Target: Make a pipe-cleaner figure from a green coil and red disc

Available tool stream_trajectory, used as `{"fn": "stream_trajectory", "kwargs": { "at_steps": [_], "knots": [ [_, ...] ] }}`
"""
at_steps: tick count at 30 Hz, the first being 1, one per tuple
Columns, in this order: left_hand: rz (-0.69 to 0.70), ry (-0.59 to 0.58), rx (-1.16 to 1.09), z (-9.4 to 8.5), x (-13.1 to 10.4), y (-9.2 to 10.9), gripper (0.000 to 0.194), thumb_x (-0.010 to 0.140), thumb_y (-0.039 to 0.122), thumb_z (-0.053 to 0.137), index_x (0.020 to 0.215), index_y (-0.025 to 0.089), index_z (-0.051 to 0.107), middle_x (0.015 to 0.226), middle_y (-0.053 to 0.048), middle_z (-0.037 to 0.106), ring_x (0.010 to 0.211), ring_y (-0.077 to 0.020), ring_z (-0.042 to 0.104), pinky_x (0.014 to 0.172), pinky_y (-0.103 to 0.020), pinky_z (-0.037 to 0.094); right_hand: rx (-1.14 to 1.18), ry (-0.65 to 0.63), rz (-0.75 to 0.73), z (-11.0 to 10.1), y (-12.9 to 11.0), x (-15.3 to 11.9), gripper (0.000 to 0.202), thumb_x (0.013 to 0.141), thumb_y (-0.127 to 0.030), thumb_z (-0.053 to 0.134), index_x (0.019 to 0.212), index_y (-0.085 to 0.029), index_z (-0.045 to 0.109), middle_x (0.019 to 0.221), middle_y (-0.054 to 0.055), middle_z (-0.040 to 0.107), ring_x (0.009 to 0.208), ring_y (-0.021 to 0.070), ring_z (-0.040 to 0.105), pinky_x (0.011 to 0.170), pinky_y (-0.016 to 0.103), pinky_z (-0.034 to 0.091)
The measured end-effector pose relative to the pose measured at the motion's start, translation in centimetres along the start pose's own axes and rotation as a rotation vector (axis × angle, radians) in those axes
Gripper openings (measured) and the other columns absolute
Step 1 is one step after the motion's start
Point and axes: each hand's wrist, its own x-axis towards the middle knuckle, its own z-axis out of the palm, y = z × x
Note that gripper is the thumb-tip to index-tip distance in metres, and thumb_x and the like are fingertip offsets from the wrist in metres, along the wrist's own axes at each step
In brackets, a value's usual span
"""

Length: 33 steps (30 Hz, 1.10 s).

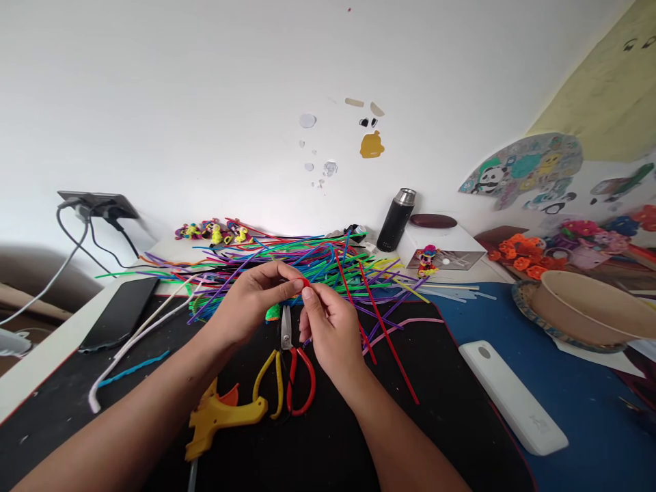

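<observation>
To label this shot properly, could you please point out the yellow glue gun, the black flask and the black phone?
Yellow glue gun [225, 415]: head view, on its body.
Black flask [394, 222]: head view, on its dark side.
Black phone [120, 314]: head view, on its flat face.

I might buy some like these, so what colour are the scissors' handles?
One handle is red, the other yellow, seen best in the head view.

The wall [230, 102] was softly lit, a faint shadow was cast beside the socket [100, 203], and the bowl [589, 314] (near the right edge) was visibly stretched.
</observation>
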Motion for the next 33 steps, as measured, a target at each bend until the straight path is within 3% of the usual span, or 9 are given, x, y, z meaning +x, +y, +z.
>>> {"fn": "stream_trajectory", "kwargs": {
  "at_steps": [5, 9, 12, 17, 24, 33],
  "knots": [
    [-0.045, 0.021, -0.127, 0.4, -0.3, -0.5, 0.024, 0.076, 0.041, 0.098, 0.081, 0.021, 0.084, 0.085, -0.003, 0.078, 0.082, -0.0185, 0.068, 0.082, -0.028, 0.055, -0.071, 0.048, -0.057, -0.2, -0.2, -0.1, 0.04, 0.111, -0.049, 0.055, 0.082, -0.023, 0.061, 0.054, -0.005, 0.053, 0.046, 0.0127, 0.052, 0.05, 0.025, 0.041],
    [-0.074, -0.122, 0.06, -1.5, 0.2, 0.2, 0.035, 0.082, 0.053, 0.093, 0.094, 0.021, 0.088, 0.096, -0.01, 0.083, 0.09, -0.0242, 0.073, 0.085, -0.033, 0.058, -0.166, 0.043, -0.077, -0.2, -0.3, -0.1, 0.038, 0.11, -0.048, 0.055, 0.084, -0.023, 0.068, 0.053, -0.004, 0.053, 0.048, 0.0148, 0.053, 0.05, 0.027, 0.041],
    [-0.03, -0.115, 0.193, -3.0, 0.6, 1.3, 0.037, 0.083, 0.058, 0.091, 0.098, 0.024, 0.089, 0.103, -0.01, 0.084, 0.094, -0.0267, 0.074, 0.085, -0.034, 0.06, -0.248, 0.023, -0.108, -0.2, -0.4, -0.2, 0.036, 0.109, -0.045, 0.055, 0.087, -0.023, 0.073, 0.058, -0.001, 0.06, 0.053, 0.0167, 0.057, 0.054, 0.028, 0.043],
    [-0.015, -0.3, 0.36, -4.3, 0.6, 3.1, 0.027, 0.087, 0.051, 0.087, 0.091, 0.025, 0.089, 0.086, -0.007, 0.082, 0.08, -0.0229, 0.073, 0.076, -0.03, 0.059, -0.351, -0.037, -0.192, -0.1, -0.5, -0.4, 0.032, 0.108, -0.036, 0.057, 0.084, -0.022, 0.072, 0.073, 0.003, 0.073, 0.062, 0.0174, 0.063, 0.061, 0.029, 0.043],
    [0.016, -0.411, 0.574, -5.5, 0.4, 3.8, 0.02, 0.09, 0.046, 0.082, 0.093, 0.028, 0.09, 0.082, -0.005, 0.083, 0.075, -0.0226, 0.074, 0.068, -0.027, 0.057, -0.456, -0.093, -0.238, 0.1, -0.5, -0.6, 0.033, 0.109, -0.034, 0.057, 0.079, -0.023, 0.067, 0.066, 0.0, 0.064, 0.058, 0.0159, 0.056, 0.06, 0.03, 0.035],
    [-0.023, -0.497, 0.677, -6.0, 0.2, 4.2, 0.015, 0.092, 0.04, 0.079, 0.091, 0.027, 0.086, 0.085, -0.001, 0.083, 0.078, -0.0188, 0.074, 0.07, -0.023, 0.055, -0.605, -0.178, -0.319, 0.3, 0.3, -0.9, 0.034, 0.108, -0.027, 0.058, 0.076, -0.022, 0.067, 0.066, 0.001, 0.066, 0.059, 0.0159, 0.057, 0.06, 0.032, 0.032]
  ]
}}
